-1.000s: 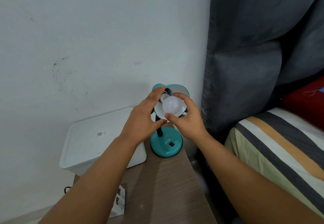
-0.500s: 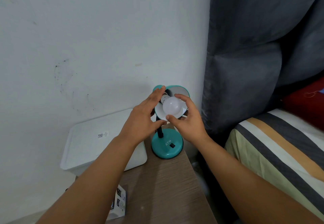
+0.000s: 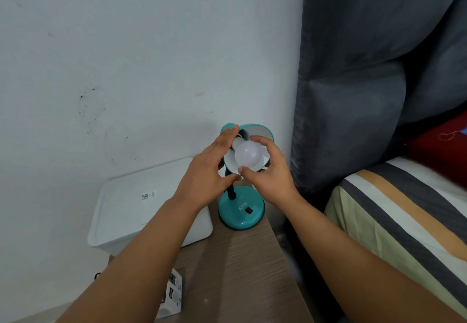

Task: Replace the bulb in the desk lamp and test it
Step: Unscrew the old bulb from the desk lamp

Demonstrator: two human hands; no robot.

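The worktop [image 3: 242, 272] is a narrow wood-grain surface, brownish grey, set in the corner between a white wall and a bed. At its far end stands the desk lamp [image 3: 241, 210], resting on a round teal base with a small black switch and the letters ATN on top; a black neck rises from it. Near the worktop's left edge, closer to me, lies a small white printed box [image 3: 173, 295], part of it hanging past the edge. Just left of the worktop sits a white lidded bin [image 3: 141, 204].
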